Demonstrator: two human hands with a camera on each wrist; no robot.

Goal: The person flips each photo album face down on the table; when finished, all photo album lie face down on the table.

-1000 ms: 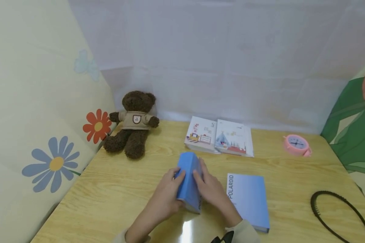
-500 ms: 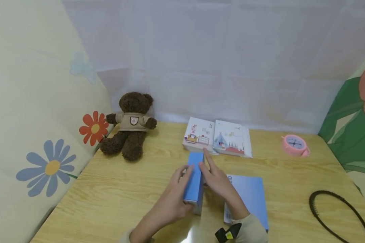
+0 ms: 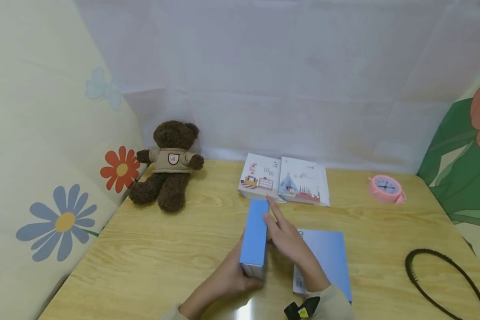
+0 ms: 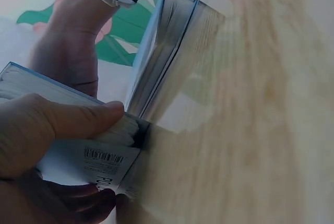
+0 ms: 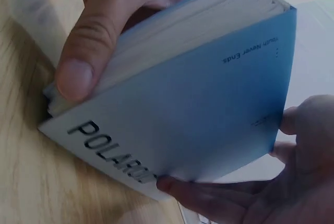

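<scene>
A thick blue photo album (image 3: 256, 233) stands on edge over the table, its blue spine facing up in the head view. My left hand (image 3: 229, 274) grips its near lower end. In the left wrist view the thumb lies across the page edges, while the fingers are at the cover near the barcode. My right hand (image 3: 291, 243) touches the album's right side with its fingertips, index finger extended; in the right wrist view the cover (image 5: 209, 109) reads "POLAROID". A second blue album (image 3: 327, 260) lies flat on the table, partly under my right forearm.
Two white illustrated books (image 3: 260, 176) lie side by side at the back. A brown teddy bear (image 3: 174, 164) sits back left. To the right are a pink alarm clock (image 3: 386, 187) and a black headband (image 3: 410, 271) on the wooden table (image 3: 176, 240).
The held album has turned from a tilt to upright, moving slightly right. My left hand has shifted from its upper left side to the near lower end. The right hand stays at its right side.
</scene>
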